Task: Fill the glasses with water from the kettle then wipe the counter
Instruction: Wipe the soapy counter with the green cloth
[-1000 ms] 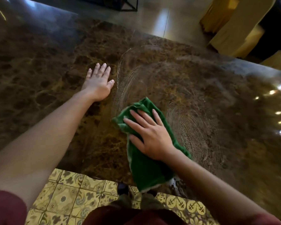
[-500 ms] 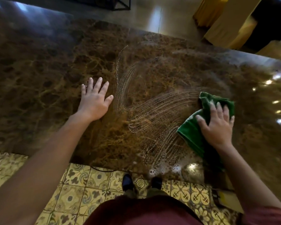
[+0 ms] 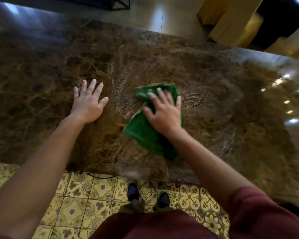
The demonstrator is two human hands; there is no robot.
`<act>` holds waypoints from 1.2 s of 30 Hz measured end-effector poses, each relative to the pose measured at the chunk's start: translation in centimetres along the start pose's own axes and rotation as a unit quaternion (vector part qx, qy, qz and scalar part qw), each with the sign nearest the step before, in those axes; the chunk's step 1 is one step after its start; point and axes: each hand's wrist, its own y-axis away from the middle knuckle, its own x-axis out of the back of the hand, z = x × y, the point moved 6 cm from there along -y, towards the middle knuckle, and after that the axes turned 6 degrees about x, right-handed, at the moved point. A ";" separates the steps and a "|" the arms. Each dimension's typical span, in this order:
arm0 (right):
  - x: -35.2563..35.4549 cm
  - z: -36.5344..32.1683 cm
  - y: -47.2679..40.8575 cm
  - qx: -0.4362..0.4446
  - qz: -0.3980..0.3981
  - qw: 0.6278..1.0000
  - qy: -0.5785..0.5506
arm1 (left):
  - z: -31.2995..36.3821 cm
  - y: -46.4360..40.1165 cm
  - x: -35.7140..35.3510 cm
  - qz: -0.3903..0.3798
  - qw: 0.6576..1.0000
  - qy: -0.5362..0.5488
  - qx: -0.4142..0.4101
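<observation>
Wiping is the step in hand: the right hand (image 3: 164, 116) lies flat on a green cloth (image 3: 145, 133) at the centre of the frame, its fingers (image 3: 162, 95) spread and pressing the cloth down onto the brown marble tabletop (image 3: 41, 69) rather than clenched around it. The cloth is bunched under the fingertips and trails toward the lower edge of the tabletop beneath the wrist. Just left of it, the left hand (image 3: 88, 102) rests palm-down on the bare stone, fingers released and splayed, holding nothing and apparently bracing the body. Thin arcs of wet streaks (image 3: 121, 83) curve between the two hands and fan out to the right of the cloth, with more faint arcs toward the lower right, so the surface there looks damp and only partly dried. No glasses or kettle show anywhere in the frame, which suggests the pouring part is behind and only the wiping remains. The next move probably calls for even downward pressure and a sweep of the cloth over the streaked patches, first those between the hands, then those at right and lower right, overlapping passes so no beaded water is left. The patterned floor tiles (image 3: 86, 192) and the person's shoes (image 3: 133, 192) show below the tabletop's near edge.
</observation>
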 end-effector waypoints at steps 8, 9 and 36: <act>1.5 9.9 11.0 -0.172 0.041 0.984 0.012 | 0.2 0.0 0.2 0.027 0.998 0.049 0.030; 1.2 8.4 13.1 -0.156 0.040 0.987 0.017 | 0.2 -0.1 0.2 0.029 0.998 0.051 0.033; 12.2 14.9 11.5 -0.115 0.176 0.921 -0.327 | 23.7 17.4 0.8 0.044 0.957 0.246 -0.150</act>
